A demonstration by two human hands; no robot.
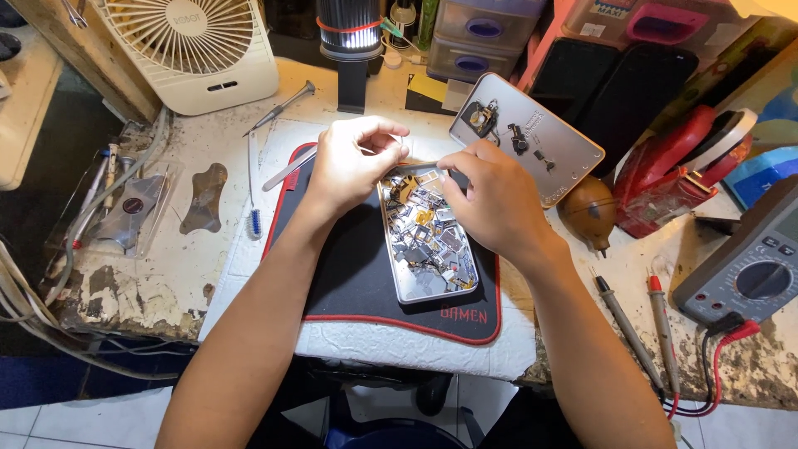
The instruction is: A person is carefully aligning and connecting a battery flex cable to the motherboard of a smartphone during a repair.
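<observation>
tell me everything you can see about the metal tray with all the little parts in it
The metal tray is a shallow, silvery rectangular tin with rounded corners and a low rim. It lies flat on a black mat with red edging, its long side running away from the person. It is heaped with small metal parts, silver and gold in colour, too small to identify; the near end shows bare bottom. The left hand and right hand hover at its far end, fingertips meeting over it.

Both hands (416,179) hover over a metal tray (405,287) of small parts (428,229).
</observation>
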